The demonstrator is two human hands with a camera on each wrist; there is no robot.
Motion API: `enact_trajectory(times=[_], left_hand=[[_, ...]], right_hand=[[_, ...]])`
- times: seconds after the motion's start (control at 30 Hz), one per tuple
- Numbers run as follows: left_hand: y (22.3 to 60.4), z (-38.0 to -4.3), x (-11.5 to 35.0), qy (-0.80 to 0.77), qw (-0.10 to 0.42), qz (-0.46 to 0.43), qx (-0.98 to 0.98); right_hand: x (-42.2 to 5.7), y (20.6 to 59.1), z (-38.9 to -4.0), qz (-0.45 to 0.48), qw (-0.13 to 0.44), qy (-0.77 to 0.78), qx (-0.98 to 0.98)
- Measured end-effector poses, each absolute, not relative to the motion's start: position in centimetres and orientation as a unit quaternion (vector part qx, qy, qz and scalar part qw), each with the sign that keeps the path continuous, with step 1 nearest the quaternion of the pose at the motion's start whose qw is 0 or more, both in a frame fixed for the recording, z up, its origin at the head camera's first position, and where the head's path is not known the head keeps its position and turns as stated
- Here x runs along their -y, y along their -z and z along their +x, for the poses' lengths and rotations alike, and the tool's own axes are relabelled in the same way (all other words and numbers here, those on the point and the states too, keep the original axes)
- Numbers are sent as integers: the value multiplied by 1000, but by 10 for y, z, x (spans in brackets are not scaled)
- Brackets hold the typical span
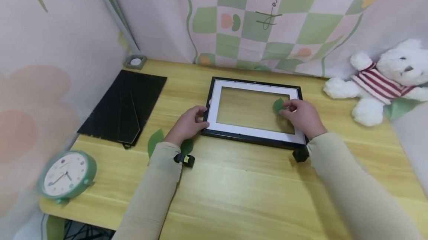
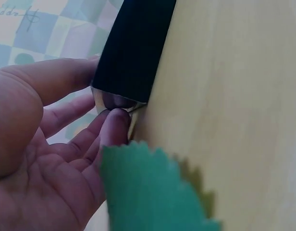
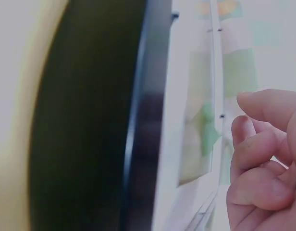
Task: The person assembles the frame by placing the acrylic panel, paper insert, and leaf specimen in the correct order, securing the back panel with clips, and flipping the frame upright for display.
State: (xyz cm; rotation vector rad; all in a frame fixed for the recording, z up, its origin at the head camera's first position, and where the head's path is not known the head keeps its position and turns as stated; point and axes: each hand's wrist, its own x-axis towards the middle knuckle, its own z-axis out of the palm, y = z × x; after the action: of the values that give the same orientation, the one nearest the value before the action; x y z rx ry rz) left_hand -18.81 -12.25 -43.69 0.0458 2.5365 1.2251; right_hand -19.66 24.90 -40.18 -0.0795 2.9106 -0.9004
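Note:
A black picture frame (image 1: 252, 141) with a white mat lies flat on the wooden table. At its near left corner my left hand (image 1: 188, 123) grips the edge, and the left wrist view has the fingers against the dark frame side (image 2: 131, 53). A small green leaf (image 1: 278, 105) lies within the mat's opening, towards the right. Right beside it is my right hand (image 1: 302, 117), fingers loosely bent. In the right wrist view nothing shows between those fingertips, and the leaf (image 3: 208, 127) appears apart from them.
Green leaves (image 1: 155, 141) lie around my left wrist. Further left are a black backing board (image 1: 133, 87) with a stand and a green clock (image 1: 68, 173). A white teddy bear (image 1: 398, 69) sits at the right; a small square dish (image 1: 135, 62) stands at the back.

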Motion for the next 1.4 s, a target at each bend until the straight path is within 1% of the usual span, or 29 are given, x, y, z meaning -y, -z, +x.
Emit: enact_trajectory(times=[0.17,0.47,0.63,0.77,0.93,1.03,1.17,1.27,1.4], left_hand=[[433,-181,126,-442,159,12,-883],[428,-163,141,-448,140,47,-882],[423,-155,153,-423,156,69,-890],[419,-141,165,-399,171,67,-898],[419,-116,184,-377,170,53,-909],[418,-102,193,-370,166,44,-913],[417,-85,202,-353,164,13,-921],[418,-78,206,-331,169,-9,-928],[422,-75,207,-307,180,-16,-935]], right_hand=[[-240,401,-184,-41,24,318,-947],[-206,398,-161,-72,20,361,-930],[-181,399,-150,-87,22,394,-915],[-157,400,-141,-105,24,416,-903],[-126,405,-131,-132,47,441,-886],[-108,408,-125,-147,71,459,-873],[-86,415,-119,-160,93,484,-855],[-73,420,-114,-169,107,495,-846],[-58,431,-109,-179,140,501,-835]])
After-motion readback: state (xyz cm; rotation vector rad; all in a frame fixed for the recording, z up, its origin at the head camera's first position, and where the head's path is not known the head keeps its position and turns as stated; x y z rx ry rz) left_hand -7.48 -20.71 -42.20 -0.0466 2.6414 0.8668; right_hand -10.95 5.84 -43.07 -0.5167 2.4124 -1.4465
